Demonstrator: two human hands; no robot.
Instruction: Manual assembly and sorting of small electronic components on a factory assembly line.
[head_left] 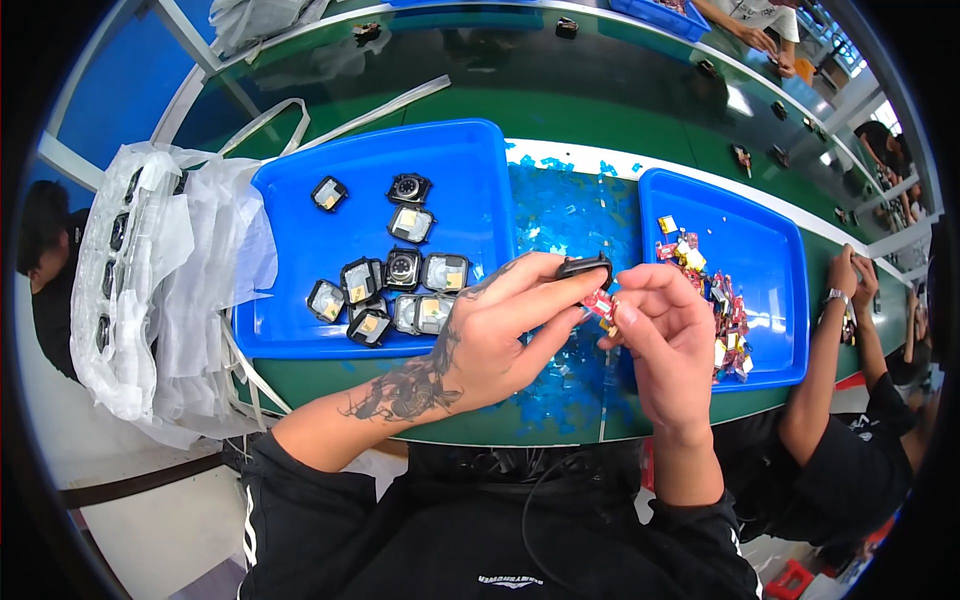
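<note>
In my left hand (505, 325) is a black watch case (584, 266), gripped between closed fingers above the gap between the two blue trays. My right hand (668, 345) pinches a small red-and-white part (599, 304), perhaps a little circuit board, right under the case. Whether that part is attached to the case I cannot tell. To the left, a blue tray (290, 240) carries several watch cases (403, 268), some showing a pale inner face with a yellowish square. The right-hand blue tray (780, 260) has a heap of small red, white and yellow parts (730, 320).
Blue film scraps (560, 215) litter the green bench between the trays. A stack of translucent wrapped packaging (160, 290) stands at the far left. Beyond the trays runs a dark green belt (480, 65) with scattered parts. A co-worker's forearms (820, 350) reach in at the right.
</note>
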